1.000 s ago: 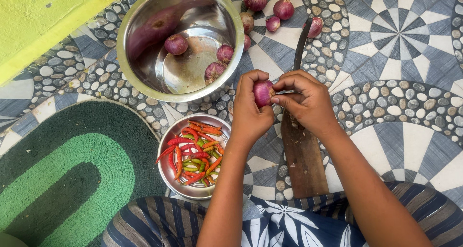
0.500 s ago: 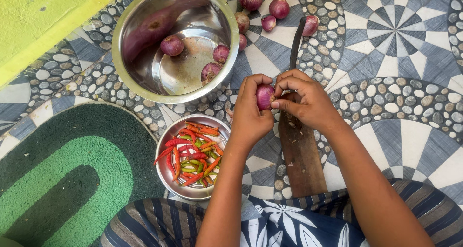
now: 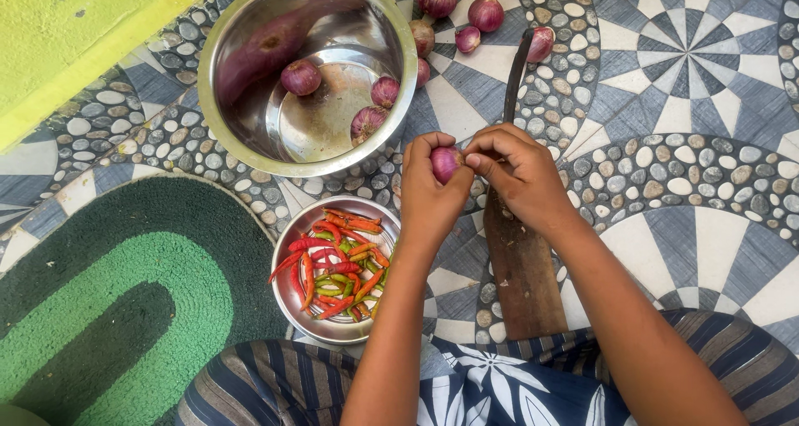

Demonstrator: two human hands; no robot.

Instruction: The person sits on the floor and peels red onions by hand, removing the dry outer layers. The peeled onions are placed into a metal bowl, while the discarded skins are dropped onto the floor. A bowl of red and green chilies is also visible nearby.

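Head view looks straight down on our two hands meeting over the patterned floor (image 3: 666, 251). Our left hand (image 3: 433, 197) is curled closed around a small purple shallot (image 3: 445, 163), cupping it from below and behind so only its top shows. Our right hand (image 3: 520, 176) is half closed, thumb and forefinger pinched together against the shallot's skin on its right side; it grips nothing else that we can see.

Just beneath the hands lies a knife (image 3: 518, 251) with a dark blade and a broad wooden handle, untouched. Beside our left wrist sits a small steel bowl (image 3: 287, 297) of red, orange and green chillies (image 3: 337, 268). Above it, a large steel bowl (image 3: 241, 147) holds more shallots (image 3: 300, 77), and loose ones (image 3: 485, 13) lie on the floor near the knife tip.

We judge the shallot light, firm and rounded, with papery skin that tears easily and a slick layer underneath. It is best held around its middle in the cupped palm, leaving the ends free for the pinching fingers.
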